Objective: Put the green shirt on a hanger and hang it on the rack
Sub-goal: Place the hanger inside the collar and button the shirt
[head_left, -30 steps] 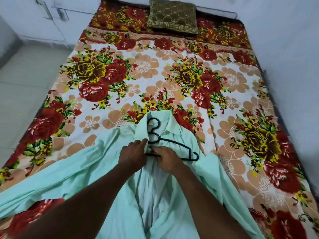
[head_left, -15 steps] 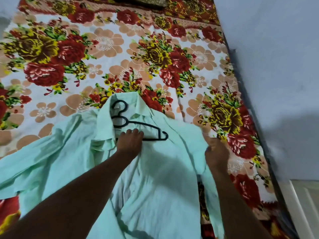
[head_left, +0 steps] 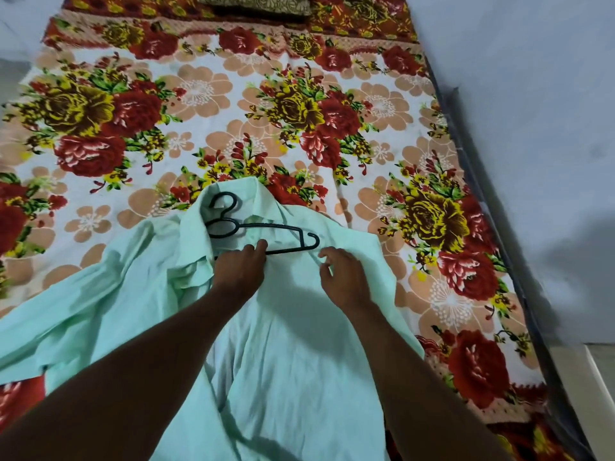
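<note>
The pale green shirt lies spread on the bed, collar pointing away from me. A black plastic hanger rests on the collar area, its hook lying toward the collar's left side; its left half is hidden under fabric and my hand. My left hand holds the hanger's lower bar, fingertips curled over it. My right hand hovers just right of the hanger's right end, over the shirt's right shoulder, fingers loosely bent and holding nothing. No rack is in view.
The bed is covered by a floral sheet in red, yellow and peach. A brown-gold pillow lies at the far end. A pale wall runs along the bed's right edge. The shirt's left sleeve trails toward the left.
My right hand let go of the shirt's right edge and came back left, close to the hanger's end. My left hand stayed on the hanger. The view shifted slightly.
</note>
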